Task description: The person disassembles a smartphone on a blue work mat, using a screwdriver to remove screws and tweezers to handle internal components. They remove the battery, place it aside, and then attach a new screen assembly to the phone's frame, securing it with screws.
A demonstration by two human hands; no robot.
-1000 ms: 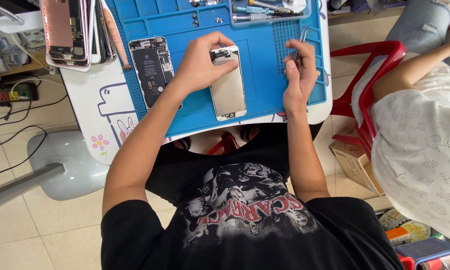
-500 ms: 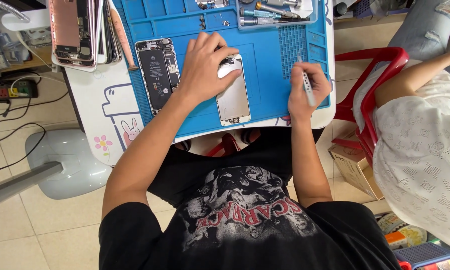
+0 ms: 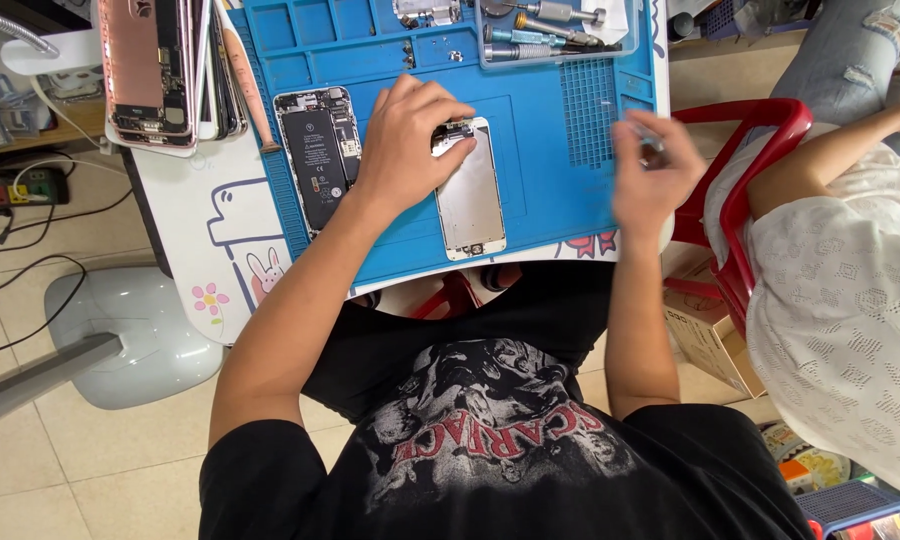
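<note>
While the left hand presses down on the top end of a silver phone screen panel, that panel lies face down on the blue work mat, near the mat's front edge. The left hand's fingers are spread and curled over the panel's upper end, touching it there. Just to the left of the panel lies an opened phone body, its black battery showing, also on the mat. The right hand hovers at the mat's right edge, blurred, its fingers pinched narrowly around a thin metal tool; the kind of tool cannot be told. At the mat's far side a tray holds several screwdrivers. The mat rests on a white surface printed with cartoon figures. At the surface's left corner stands a stack of phone housings, the nearest one rose coloured. To the right, a red plastic chair stands beside the surface, and another person in a white lace top sits there.
</note>
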